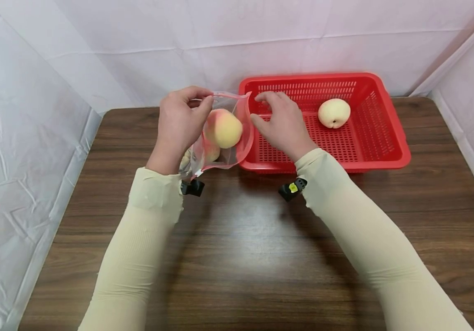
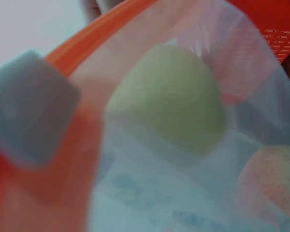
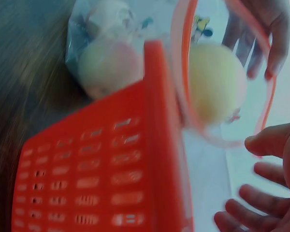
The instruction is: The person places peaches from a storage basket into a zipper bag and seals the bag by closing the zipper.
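A clear zip bag (image 1: 246, 148) with a red zip rim stands with its mouth spread at the basket's left side. My left hand (image 1: 175, 119) pinches the rim at its far left. Just inside the mouth is a yellow-pink peach (image 1: 227, 130); another peach (image 1: 211, 151) lies lower in the bag, partly hidden. To the right of the mouth, my right hand (image 1: 284, 122) is spread with nothing in its grasp. Its thumb (image 3: 266, 139) is close to the rim; whether they touch I cannot tell. A pale slider (image 1: 198, 173) sits on the rim's near end.
A red perforated basket (image 1: 395, 138) stands right of the bag, partly beneath my right hand. One pale peach (image 1: 334, 113) lies in it. Both stand on a dark wooden table (image 1: 249, 257), with white sheeting (image 1: 138, 41) behind and at the sides.
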`<action>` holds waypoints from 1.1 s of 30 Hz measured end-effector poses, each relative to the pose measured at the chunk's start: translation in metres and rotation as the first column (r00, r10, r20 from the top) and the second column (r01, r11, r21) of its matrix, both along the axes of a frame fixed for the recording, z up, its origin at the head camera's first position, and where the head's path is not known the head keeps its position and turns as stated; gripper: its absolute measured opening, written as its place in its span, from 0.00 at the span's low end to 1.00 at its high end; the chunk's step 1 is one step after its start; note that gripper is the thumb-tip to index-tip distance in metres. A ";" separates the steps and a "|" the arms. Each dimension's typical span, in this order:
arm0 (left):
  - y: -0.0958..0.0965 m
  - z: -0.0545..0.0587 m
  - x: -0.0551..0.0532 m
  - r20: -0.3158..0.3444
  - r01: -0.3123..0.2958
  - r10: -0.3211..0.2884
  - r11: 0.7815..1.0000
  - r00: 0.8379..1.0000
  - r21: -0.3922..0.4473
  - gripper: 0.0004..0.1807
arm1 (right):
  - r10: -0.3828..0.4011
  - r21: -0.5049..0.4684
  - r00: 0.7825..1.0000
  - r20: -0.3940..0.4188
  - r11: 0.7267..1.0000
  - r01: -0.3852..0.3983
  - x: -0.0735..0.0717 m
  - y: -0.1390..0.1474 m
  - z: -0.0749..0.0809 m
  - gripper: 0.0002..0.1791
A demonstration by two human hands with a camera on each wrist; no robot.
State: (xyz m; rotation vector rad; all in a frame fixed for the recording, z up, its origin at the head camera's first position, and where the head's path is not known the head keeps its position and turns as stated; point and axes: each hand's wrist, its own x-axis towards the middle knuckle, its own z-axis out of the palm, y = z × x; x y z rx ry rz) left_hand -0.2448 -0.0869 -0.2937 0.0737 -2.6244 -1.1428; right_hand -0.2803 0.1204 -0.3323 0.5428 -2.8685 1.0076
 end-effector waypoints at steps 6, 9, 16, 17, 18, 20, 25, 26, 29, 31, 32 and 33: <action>0.000 0.000 0.001 0.008 -0.004 0.005 1.000 1.000 -0.023 0.13 | 0.005 -0.015 0.994 0.112 1.000 -0.003 -0.001 0.005 -0.011 0.17; 0.000 0.001 0.001 0.016 -0.007 0.007 1.000 1.000 -0.026 0.13 | 0.071 -0.011 0.988 0.140 0.998 -0.070 0.001 0.005 -0.011 0.15; 0.001 0.004 0.001 0.022 -0.036 0.037 0.999 0.999 -0.029 0.13 | 0.189 0.021 0.976 0.109 0.981 -0.192 0.005 0.002 -0.012 0.12; 0.001 0.004 0.001 0.023 -0.041 0.041 0.999 0.999 -0.030 0.13 | 0.196 0.024 0.976 0.092 0.980 -0.199 0.005 0.001 -0.012 0.12; 0.001 0.005 0.002 0.022 -0.045 0.046 0.998 0.999 -0.033 0.14 | 0.202 0.023 0.976 0.079 0.979 -0.204 0.006 0.000 -0.011 0.12; -0.001 0.007 0.002 0.015 -0.056 0.057 0.998 0.998 -0.039 0.14 | 0.209 0.017 0.977 0.052 0.978 -0.210 0.006 -0.002 -0.009 0.12; -0.008 0.016 0.002 -0.004 -0.091 0.091 0.995 0.996 -0.032 0.14 | 0.212 -0.014 0.977 0.016 0.977 -0.212 0.010 -0.009 0.003 0.11; -0.010 0.018 0.002 -0.004 -0.098 0.098 0.995 0.995 -0.027 0.14 | 0.211 -0.021 0.977 0.014 0.977 -0.211 0.010 -0.011 0.006 0.11; -0.017 0.026 0.001 0.001 -0.129 0.129 0.991 0.992 -0.028 0.15 | 0.199 -0.044 0.980 0.019 0.979 -0.198 0.012 -0.014 0.013 0.11; -0.022 0.031 0.001 0.005 -0.157 0.157 0.988 0.988 -0.015 0.16 | 0.188 -0.062 0.982 0.015 0.980 -0.187 0.012 -0.016 0.018 0.10; -0.025 0.034 0.001 0.000 -0.170 0.170 0.985 0.985 -0.010 0.16 | 0.182 -0.074 0.983 0.017 0.981 -0.181 0.012 -0.016 0.021 0.09; -0.029 0.036 0.000 -0.008 -0.183 0.183 0.983 0.983 -0.005 0.16 | 0.180 -0.086 0.984 0.017 0.980 -0.178 0.013 -0.017 0.024 0.09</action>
